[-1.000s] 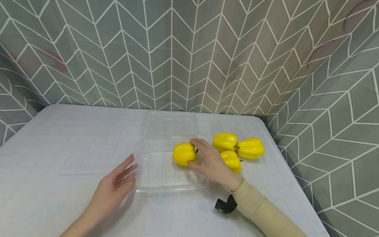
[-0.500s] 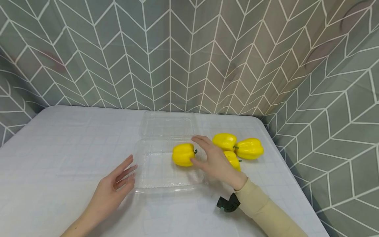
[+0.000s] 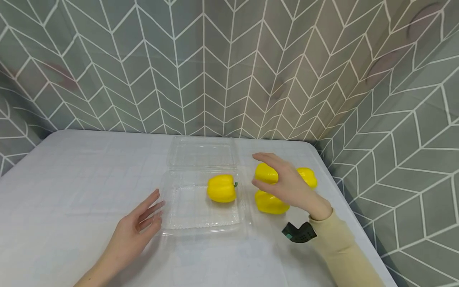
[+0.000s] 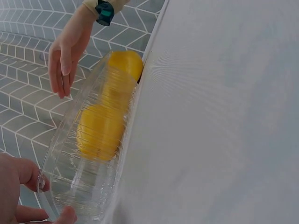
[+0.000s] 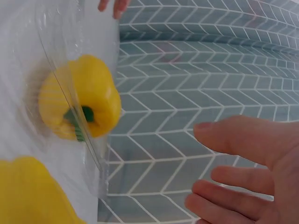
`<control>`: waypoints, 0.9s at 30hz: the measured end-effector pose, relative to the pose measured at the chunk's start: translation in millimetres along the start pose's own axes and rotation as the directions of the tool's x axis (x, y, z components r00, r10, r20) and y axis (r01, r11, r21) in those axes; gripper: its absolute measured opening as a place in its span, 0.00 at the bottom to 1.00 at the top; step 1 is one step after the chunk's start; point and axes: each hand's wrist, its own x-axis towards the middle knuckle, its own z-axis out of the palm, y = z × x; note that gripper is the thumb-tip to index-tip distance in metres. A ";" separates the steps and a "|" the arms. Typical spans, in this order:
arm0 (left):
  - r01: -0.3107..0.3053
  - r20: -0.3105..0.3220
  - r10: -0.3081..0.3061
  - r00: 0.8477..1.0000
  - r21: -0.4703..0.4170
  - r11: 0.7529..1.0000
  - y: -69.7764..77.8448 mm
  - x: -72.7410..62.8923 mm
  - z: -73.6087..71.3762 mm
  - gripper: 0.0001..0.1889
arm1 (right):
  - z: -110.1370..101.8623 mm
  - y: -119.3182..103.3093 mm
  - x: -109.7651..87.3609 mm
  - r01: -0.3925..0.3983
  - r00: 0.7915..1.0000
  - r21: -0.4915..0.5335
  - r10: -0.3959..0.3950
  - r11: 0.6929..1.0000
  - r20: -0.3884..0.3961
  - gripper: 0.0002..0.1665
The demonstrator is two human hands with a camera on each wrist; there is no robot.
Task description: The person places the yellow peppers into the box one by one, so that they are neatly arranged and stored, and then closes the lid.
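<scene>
A yellow bell pepper (image 3: 221, 188) with a green stem lies in the right part of a clear plastic clamshell container (image 3: 201, 230), whose lid (image 3: 202, 153) is folded back. My left hand (image 3: 134, 227) is at the container's left edge, its relaxed fingertips touching the rim. Above a group of three more yellow peppers, my right hand (image 3: 287, 181) hovers with thumb and fingers spread and nothing between them. It partly covers the back pepper (image 3: 265, 172), the front pepper (image 3: 271, 203) and the right pepper (image 3: 308, 177). In the right wrist view, the boxed pepper (image 5: 100, 95) shows through the plastic wall.
A white cloth covers the table (image 3: 89, 171). Behind it and on the right hangs a grey curtain (image 3: 201, 71) with white chevron lines. A small black device (image 3: 299, 232) is at my right wrist, just above the table.
My right hand has let go of the pepper in the container, then moved right, over the other peppers. The left hand has stayed at the container's edge.
</scene>
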 end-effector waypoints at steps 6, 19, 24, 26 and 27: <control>-0.006 -0.005 0.006 1.000 -0.008 1.000 -1.0 -2.2 0.7 0.32 | -22.0 11.3 -6.0 -0.032 0.999 -0.024 0.033 0.999 0.041 0.35; -0.009 -0.002 0.009 1.000 -0.014 1.000 -1.3 -2.1 0.9 0.32 | -58.9 43.9 -18.2 -0.090 0.993 -0.085 0.096 0.992 0.063 0.34; -0.016 0.000 0.016 1.000 -0.015 1.000 -0.9 -1.5 0.5 0.32 | -66.4 53.6 -20.3 -0.129 0.987 -0.098 0.137 0.987 0.085 0.35; -0.017 0.000 0.017 1.000 -0.014 1.000 -0.7 -1.3 0.3 0.32 | -69.1 56.5 -20.9 -0.144 0.983 -0.098 0.153 0.985 0.096 0.35; -0.018 -0.001 0.018 1.000 -0.014 1.000 -0.7 -1.3 0.3 0.32 | -70.2 57.9 -21.0 -0.151 0.982 -0.098 0.161 0.984 0.102 0.35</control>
